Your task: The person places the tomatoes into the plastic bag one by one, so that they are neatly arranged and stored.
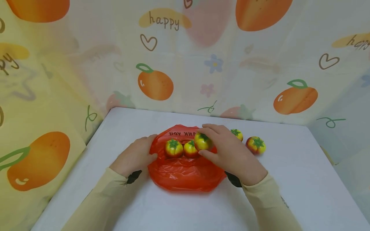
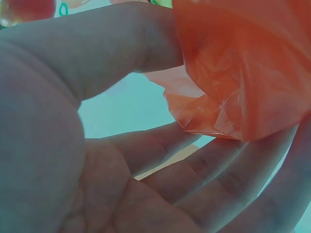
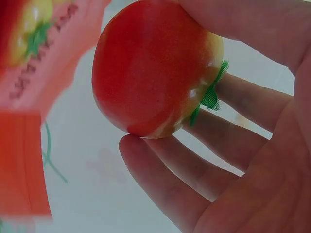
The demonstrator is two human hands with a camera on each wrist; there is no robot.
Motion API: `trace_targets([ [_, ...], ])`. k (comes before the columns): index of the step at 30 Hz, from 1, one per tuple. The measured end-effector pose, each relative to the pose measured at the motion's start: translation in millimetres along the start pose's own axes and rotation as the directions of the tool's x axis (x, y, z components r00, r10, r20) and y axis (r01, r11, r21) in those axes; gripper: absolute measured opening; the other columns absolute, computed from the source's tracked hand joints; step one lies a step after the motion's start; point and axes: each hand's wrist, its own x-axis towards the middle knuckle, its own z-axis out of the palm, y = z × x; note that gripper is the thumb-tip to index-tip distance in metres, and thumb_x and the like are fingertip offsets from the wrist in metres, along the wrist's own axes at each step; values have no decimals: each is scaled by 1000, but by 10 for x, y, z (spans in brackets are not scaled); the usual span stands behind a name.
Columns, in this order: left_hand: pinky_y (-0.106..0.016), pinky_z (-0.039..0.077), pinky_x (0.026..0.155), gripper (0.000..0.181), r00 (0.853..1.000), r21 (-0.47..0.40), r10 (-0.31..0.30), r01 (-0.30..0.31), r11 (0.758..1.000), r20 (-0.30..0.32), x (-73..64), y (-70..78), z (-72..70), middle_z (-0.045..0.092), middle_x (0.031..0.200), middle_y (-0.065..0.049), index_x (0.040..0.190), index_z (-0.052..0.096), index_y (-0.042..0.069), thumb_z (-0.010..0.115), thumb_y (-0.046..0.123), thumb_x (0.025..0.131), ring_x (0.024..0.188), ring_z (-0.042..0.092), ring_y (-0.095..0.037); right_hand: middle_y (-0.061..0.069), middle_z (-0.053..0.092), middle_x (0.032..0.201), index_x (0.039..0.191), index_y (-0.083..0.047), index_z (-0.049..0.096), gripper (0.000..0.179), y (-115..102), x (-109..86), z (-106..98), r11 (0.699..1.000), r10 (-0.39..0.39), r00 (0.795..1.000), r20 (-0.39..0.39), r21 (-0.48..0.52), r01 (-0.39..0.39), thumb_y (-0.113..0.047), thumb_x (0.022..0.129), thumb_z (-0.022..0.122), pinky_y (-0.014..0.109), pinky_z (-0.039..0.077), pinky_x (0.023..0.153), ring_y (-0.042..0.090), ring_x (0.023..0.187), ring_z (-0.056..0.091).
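Observation:
A red plastic bag with "THANK YOU" lettering lies on the table, its mouth spread wide. My left hand grips its left side; in the left wrist view the thumb goes behind the red plastic and the fingertips meet its lower edge. Inside the opening sit two red-and-yellow tomato-like fruits, a left one and a middle one, both with green leafy tops. Over the bag's right side, my right hand holds a third such fruit between thumb and fingers; its red underside faces the right wrist camera.
Two more of these fruits, a partly hidden one and a nearer one, rest on the white table right of the bag. A fruit-printed cloth hangs behind the table's back edge.

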Motion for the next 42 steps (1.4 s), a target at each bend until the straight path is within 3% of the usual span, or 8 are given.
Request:
trace_targets([
  [10, -57, 60, 106, 67, 1000, -7, -1, 1, 1000, -5, -15, 21, -15, 68, 142, -19, 158, 48, 1, 73, 15, 98, 123, 66, -35, -1, 59, 155, 149, -21, 62, 62, -226, 109, 408, 998, -51, 996, 73, 37, 49, -36, 94, 85, 42, 54, 118, 20, 146, 54],
  [23, -55, 62, 104, 69, 1000, -1, -12, 12, 1000, 7, -7, 27, 17, 69, 143, -19, 159, 48, 1, 75, 18, 98, 121, 68, -34, 1, 58, 155, 153, -23, 59, 62, -386, 133, 793, 998, -25, 979, 203, 60, 13, -39, 97, 81, 44, 60, 110, 22, 144, 53],
  [27, -55, 62, 103, 68, 1000, 3, 9, -9, 1000, -6, -7, 33, 25, 70, 140, -18, 158, 49, 1, 75, 17, 98, 119, 69, -33, -1, 59, 154, 153, -25, 60, 61, -427, 147, 861, 999, -13, 970, 242, 47, 2, -40, 98, 81, 44, 61, 108, 20, 141, 55],
  [42, -52, 64, 98, 67, 1000, 10, 11, -11, 1000, -6, -26, 40, 25, 71, 136, -17, 157, 50, 3, 76, 17, 97, 112, 69, -30, -4, 65, 143, 147, -23, 63, 53, -419, 185, 1068, 995, -83, 966, 246, 68, 68, -37, 98, 80, 36, 63, 100, 15, 130, 57],
])
